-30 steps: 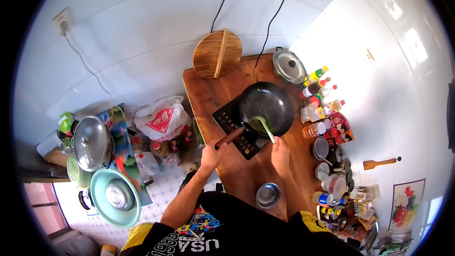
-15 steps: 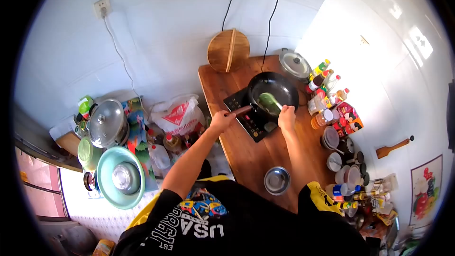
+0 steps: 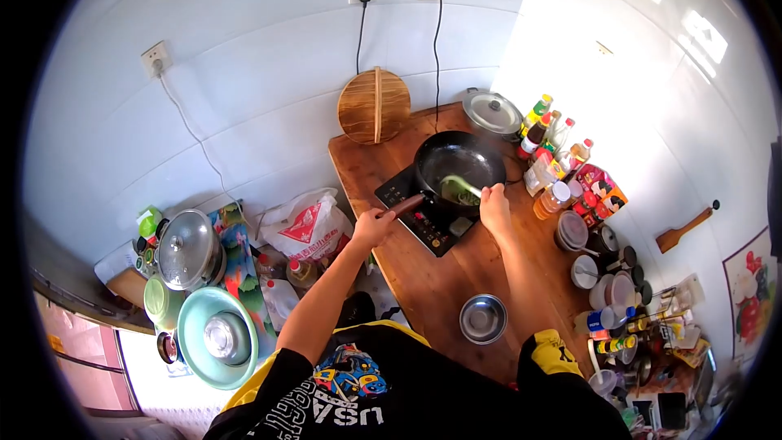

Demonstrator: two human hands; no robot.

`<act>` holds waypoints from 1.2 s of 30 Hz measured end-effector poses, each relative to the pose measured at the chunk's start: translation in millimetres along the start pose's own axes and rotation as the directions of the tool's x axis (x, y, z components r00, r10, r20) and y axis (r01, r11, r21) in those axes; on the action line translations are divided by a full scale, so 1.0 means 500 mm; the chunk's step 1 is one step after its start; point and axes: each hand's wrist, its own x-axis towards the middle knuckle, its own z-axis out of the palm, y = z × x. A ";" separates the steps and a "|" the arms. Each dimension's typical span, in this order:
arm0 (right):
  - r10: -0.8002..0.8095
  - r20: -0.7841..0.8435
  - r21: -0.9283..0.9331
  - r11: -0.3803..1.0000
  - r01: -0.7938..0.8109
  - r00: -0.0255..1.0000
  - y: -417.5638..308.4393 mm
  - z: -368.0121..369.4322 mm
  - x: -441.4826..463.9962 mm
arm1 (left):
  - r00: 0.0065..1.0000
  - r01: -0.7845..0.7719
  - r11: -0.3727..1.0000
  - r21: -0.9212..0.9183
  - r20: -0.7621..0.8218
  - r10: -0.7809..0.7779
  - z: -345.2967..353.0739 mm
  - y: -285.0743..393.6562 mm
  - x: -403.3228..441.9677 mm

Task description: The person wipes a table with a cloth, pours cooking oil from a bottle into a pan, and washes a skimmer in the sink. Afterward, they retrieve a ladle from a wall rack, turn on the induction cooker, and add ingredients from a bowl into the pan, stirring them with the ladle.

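Observation:
A black wok (image 3: 456,159) rests on the black induction cooker (image 3: 423,224), with some green food (image 3: 463,194) low inside it. My left hand (image 3: 372,228) is wrapped round the wok's brown handle (image 3: 406,205). In my right hand (image 3: 494,208) is a light green spatula (image 3: 463,184), its head down in the wok at the food. An empty metal bowl (image 3: 483,319) stands on the wooden table (image 3: 432,285) below my right hand.
A wooden lid (image 3: 374,106) leans on the wall. Behind the wok stands a lidded pot (image 3: 494,112). Bottles (image 3: 535,135) and jars (image 3: 552,200) line the right side. At left are a plastic bag (image 3: 305,226), a lidded pan (image 3: 189,249) and a green basin (image 3: 193,326).
The camera view has shifted. The spatula has moved within the wok and its head now sits lower among the food. Both hands have kept their holds.

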 end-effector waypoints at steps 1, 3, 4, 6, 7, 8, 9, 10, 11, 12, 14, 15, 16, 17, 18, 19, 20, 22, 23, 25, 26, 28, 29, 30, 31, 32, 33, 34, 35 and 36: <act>0.000 -0.062 0.048 0.999 0.003 0.998 0.020 0.017 0.025 | 1.000 -0.006 1.000 0.007 -0.007 0.007 0.003 -0.002 0.000; 0.019 -0.102 0.064 0.998 -0.012 0.995 0.045 0.090 0.067 | 0.999 -0.034 0.999 0.002 -0.014 0.034 0.005 -0.018 0.014; 0.032 -0.081 0.078 0.997 -0.026 0.996 0.041 0.113 0.061 | 0.998 -0.060 0.998 -0.011 -0.025 0.060 0.010 -0.028 0.010; -0.021 0.070 0.010 1.000 0.021 0.997 0.032 0.135 0.036 | 1.000 -0.023 0.999 -0.043 0.002 0.024 0.013 -0.030 0.000; -0.005 0.164 -0.043 0.999 0.013 0.986 0.014 0.124 0.021 | 1.000 -0.004 0.997 -0.076 0.015 0.006 0.008 -0.018 0.003; -0.005 0.262 -0.107 0.994 0.034 0.965 -0.030 0.077 -0.009 | 0.999 -0.011 0.997 -0.073 0.033 0.013 0.007 -0.011 0.012; -0.029 0.248 -0.106 0.993 0.057 0.968 -0.037 0.048 -0.017 | 0.999 -0.044 0.995 -0.094 0.013 0.045 0.010 -0.019 0.015; -0.055 0.240 -0.109 0.991 0.083 0.969 -0.041 0.019 -0.021 | 0.997 -0.072 0.990 -0.119 -0.010 0.071 0.016 -0.035 0.017; -0.091 0.193 -0.119 0.986 0.116 0.977 -0.046 -0.020 -0.015 | 0.999 -0.040 0.991 -0.128 0.007 0.041 0.018 -0.047 0.028; -0.125 0.146 -0.127 0.981 0.144 0.981 -0.051 -0.068 -0.011 | 0.999 -0.032 0.991 -0.132 0.018 0.035 0.025 -0.055 0.026; -0.163 0.231 -0.137 0.971 0.198 0.959 -0.013 -0.136 0.014 | 0.999 -0.036 0.988 -0.151 -0.006 0.035 0.023 -0.055 0.032; -0.056 0.309 -0.168 0.979 0.112 0.949 -0.008 -0.152 0.016 | 0.999 -0.045 0.994 -0.097 -0.025 0.043 0.015 -0.031 0.014; 0.054 0.385 -0.206 0.978 0.029 0.921 -0.016 -0.171 0.012 | 0.998 -0.057 0.995 -0.084 -0.012 0.056 0.009 -0.017 0.003; 0.152 0.420 -0.163 0.982 -0.091 0.894 -0.032 -0.171 0.014 | 0.999 -0.035 0.995 -0.095 -0.002 0.035 0.006 0.001 -0.006; 0.244 0.463 -0.123 0.970 -0.211 0.852 -0.059 -0.160 0.012 | 1.000 -0.010 0.994 -0.106 0.009 0.011 0.004 0.015 -0.017; 0.221 0.412 -0.141 0.974 -0.178 0.884 -0.040 -0.111 0.030 | 1.000 0.008 0.995 -0.102 0.000 -0.008 0.002 0.030 -0.027; -0.034 0.283 -0.169 0.982 0.085 0.959 0.030 -0.035 0.052 | 1.000 0.003 0.996 -0.094 0.007 -0.002 0.007 0.029 -0.029; -0.020 0.223 -0.104 0.994 0.044 0.974 0.039 0.016 0.064 | 0.999 0.009 0.969 -0.248 0.034 0.000 0.010 0.017 -0.024; -0.048 0.197 -0.092 0.994 0.067 0.979 0.039 0.004 0.071 | 0.999 0.000 0.962 -0.272 0.047 0.013 0.005 0.013 -0.021; -0.116 0.184 -0.125 0.982 0.140 0.976 0.029 -0.068 0.077 | 0.998 -0.019 0.974 -0.227 0.057 0.033 0.001 -0.014 -0.002; 0.037 0.328 -0.117 0.993 0.002 0.944 -0.005 -0.131 0.066 | 0.998 -0.024 0.976 -0.215 0.048 0.035 0.006 -0.014 0.007; 0.162 0.520 -0.098 0.987 -0.129 0.838 -0.041 -0.181 0.051 | 0.998 0.040 0.990 -0.135 0.047 -0.034 0.006 0.013 -0.010; 0.139 0.517 -0.049 0.990 -0.133 0.845 -0.027 -0.150 0.051 | 0.998 0.028 0.985 -0.171 0.060 -0.018 0.005 0.013 -0.013; 0.113 0.512 0.001 0.991 -0.133 0.852 -0.024 -0.108 0.047 | 0.998 0.014 0.978 -0.206 0.071 0.000 0.001 0.012 -0.011; 0.126 0.480 0.019 0.988 -0.154 0.868 -0.043 -0.077 0.036 | 0.998 0.015 0.979 -0.204 0.067 -0.001 -0.004 0.014 -0.014; 0.097 0.373 0.074 0.988 -0.134 0.923 -0.014 -0.012 0.045 | 0.997 0.044 0.974 -0.220 0.076 -0.028 -0.005 0.022 -0.020; -0.006 0.282 0.063 0.998 -0.012 0.959 0.032 0.039 0.053 | 0.995 0.075 0.967 -0.242 0.085 -0.056 0.002 0.026 -0.024; -0.113 0.193 0.045 0.993 0.107 0.975 0.058 0.074 0.054 | 0.995 0.079 0.965 -0.249 0.080 -0.061 0.008 0.021 -0.029; -0.083 0.208 0.035 0.996 0.078 0.975 0.060 0.069 0.056 | 0.997 0.044 0.976 -0.212 0.079 -0.028 0.006 0.018 -0.031; -0.095 0.197 0.045 0.995 0.088 0.976 0.045 0.036 0.056 | 0.997 -0.002 0.984 -0.178 0.074 0.016 -0.001 0.023 -0.024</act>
